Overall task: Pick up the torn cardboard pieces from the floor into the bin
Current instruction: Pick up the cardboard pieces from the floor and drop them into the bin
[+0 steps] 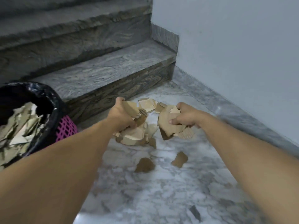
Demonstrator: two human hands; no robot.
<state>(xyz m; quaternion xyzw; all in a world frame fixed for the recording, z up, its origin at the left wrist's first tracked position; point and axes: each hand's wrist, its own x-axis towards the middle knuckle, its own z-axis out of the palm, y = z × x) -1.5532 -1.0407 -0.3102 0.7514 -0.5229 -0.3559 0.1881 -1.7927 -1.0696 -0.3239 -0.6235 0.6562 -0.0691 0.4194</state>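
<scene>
You are well into the job but not done. The bin at the near left, lined with a black bag over a pink mesh wall, already holds a good heap of torn cardboard, so a large share of the pickup looks finished. Your left hand has its grip curled tight round a bunch of cardboard pieces, and more scraps bunch beneath it, some apparently touching the floor; you cannot tell from this view which of those are truly in the grip. Your right hand is likewise closed, thumb pressed on top of a large brown piece whose lower edge hangs near the marble. What remains: a few pale scraps lie on the floor at the far side, between your hands and the bottom stair, and two small brown bits sit apart nearer to you, one left and one right. My judgement is that both handfuls must go left into the bin, then one more pass should gather the far scraps and the two near bits.
</scene>
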